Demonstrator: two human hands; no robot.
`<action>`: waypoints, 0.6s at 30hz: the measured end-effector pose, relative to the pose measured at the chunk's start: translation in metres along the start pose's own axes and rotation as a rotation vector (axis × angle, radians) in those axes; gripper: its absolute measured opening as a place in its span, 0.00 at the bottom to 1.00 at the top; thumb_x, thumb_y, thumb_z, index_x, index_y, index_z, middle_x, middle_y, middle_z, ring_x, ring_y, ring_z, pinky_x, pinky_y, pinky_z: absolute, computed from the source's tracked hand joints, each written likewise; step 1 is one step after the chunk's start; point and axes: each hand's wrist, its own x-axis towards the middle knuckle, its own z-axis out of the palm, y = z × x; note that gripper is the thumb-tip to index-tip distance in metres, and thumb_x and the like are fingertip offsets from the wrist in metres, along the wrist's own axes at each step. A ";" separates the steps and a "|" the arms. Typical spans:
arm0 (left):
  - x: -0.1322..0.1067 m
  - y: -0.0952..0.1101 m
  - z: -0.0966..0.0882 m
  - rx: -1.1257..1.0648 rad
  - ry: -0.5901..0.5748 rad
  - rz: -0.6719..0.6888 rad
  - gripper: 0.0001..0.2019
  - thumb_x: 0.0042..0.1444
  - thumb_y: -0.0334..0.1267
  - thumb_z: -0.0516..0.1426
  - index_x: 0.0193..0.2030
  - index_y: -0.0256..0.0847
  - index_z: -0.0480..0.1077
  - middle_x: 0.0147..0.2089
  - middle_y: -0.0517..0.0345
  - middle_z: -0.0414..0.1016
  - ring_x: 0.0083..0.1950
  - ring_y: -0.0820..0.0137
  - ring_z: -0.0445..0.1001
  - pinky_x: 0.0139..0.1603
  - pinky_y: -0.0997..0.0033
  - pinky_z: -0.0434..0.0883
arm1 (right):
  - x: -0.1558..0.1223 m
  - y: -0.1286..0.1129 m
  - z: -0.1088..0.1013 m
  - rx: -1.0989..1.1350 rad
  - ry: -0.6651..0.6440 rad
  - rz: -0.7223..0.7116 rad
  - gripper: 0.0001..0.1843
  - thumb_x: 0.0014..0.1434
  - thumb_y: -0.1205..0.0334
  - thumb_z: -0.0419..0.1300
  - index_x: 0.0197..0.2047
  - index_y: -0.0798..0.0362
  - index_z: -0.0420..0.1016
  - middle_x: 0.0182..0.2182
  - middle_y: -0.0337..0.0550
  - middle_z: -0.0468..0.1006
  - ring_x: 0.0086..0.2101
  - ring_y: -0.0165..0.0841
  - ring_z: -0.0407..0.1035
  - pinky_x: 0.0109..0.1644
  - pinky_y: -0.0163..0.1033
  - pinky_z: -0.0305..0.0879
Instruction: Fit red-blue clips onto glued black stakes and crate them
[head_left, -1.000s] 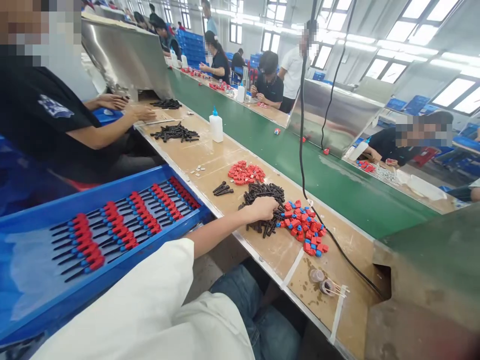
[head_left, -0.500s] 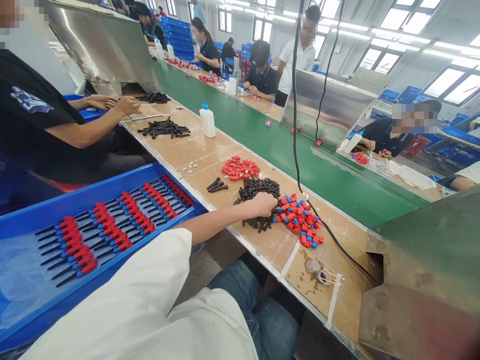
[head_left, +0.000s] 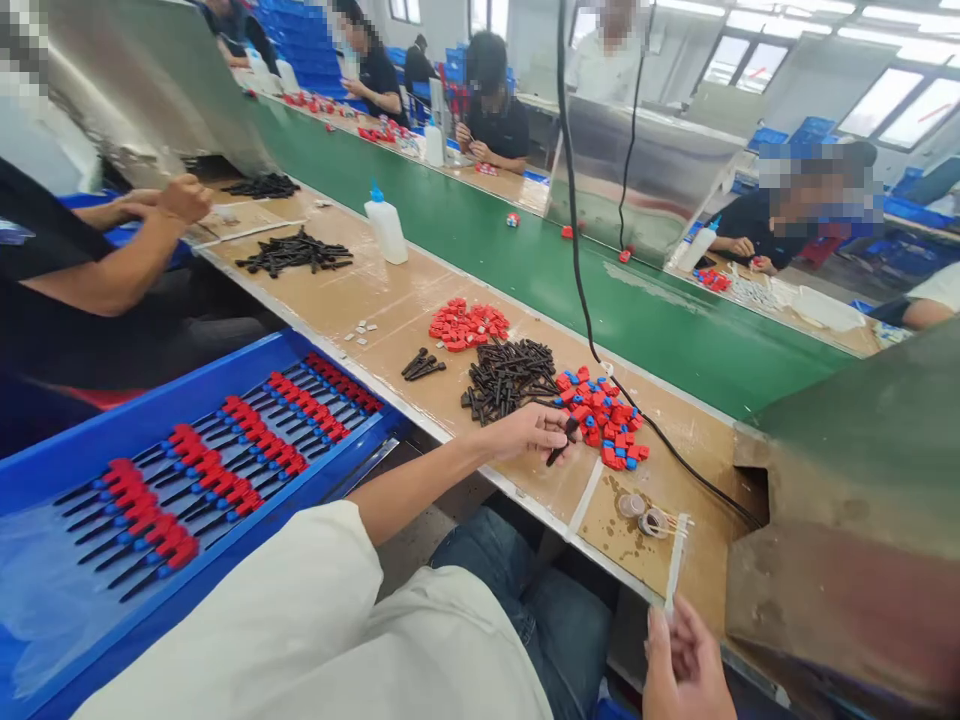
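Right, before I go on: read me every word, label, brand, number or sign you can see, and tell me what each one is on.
No text is readable in this view.
Co-worker's sleeve: a pale mark, cut off at the picture's edge, too blurred to read.
White squeeze bottle: no legible lettering.
Black stick-like part in the left hand: none legible.
Blue tray: none legible.
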 end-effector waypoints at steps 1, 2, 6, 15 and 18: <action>-0.003 -0.010 0.010 -0.119 -0.047 -0.047 0.28 0.47 0.56 0.69 0.42 0.31 0.73 0.29 0.54 0.76 0.27 0.74 0.74 0.23 0.79 0.62 | 0.008 -0.010 0.003 0.016 -0.047 0.033 0.42 0.51 0.30 0.61 0.56 0.57 0.75 0.30 0.45 0.79 0.28 0.36 0.72 0.36 0.40 0.71; -0.006 -0.019 0.020 -0.198 -0.080 -0.099 0.28 0.46 0.56 0.69 0.42 0.31 0.74 0.28 0.55 0.75 0.25 0.75 0.73 0.21 0.80 0.60 | 0.017 -0.018 0.007 0.020 -0.069 0.048 0.44 0.51 0.30 0.61 0.58 0.58 0.74 0.30 0.44 0.79 0.27 0.35 0.71 0.35 0.39 0.70; -0.013 -0.052 0.049 -0.376 -0.149 -0.245 0.28 0.45 0.55 0.70 0.42 0.31 0.75 0.27 0.57 0.74 0.23 0.78 0.71 0.19 0.80 0.54 | 0.047 -0.033 0.025 0.077 -0.078 0.054 0.41 0.52 0.33 0.62 0.57 0.59 0.73 0.29 0.40 0.76 0.25 0.30 0.66 0.32 0.36 0.65; -0.007 -0.076 0.063 -0.451 -0.185 -0.321 0.27 0.42 0.53 0.72 0.39 0.32 0.76 0.27 0.59 0.72 0.25 0.77 0.73 0.19 0.79 0.52 | 0.081 -0.025 0.041 0.065 0.048 -0.030 0.40 0.52 0.32 0.61 0.52 0.61 0.73 0.26 0.37 0.71 0.25 0.31 0.64 0.32 0.37 0.63; -0.004 -0.077 0.064 -0.461 -0.188 -0.357 0.28 0.41 0.52 0.73 0.41 0.31 0.75 0.28 0.58 0.72 0.26 0.76 0.74 0.20 0.79 0.53 | 0.095 -0.029 0.043 -0.010 0.022 -0.096 0.38 0.49 0.31 0.63 0.46 0.60 0.79 0.28 0.40 0.72 0.26 0.32 0.63 0.35 0.39 0.63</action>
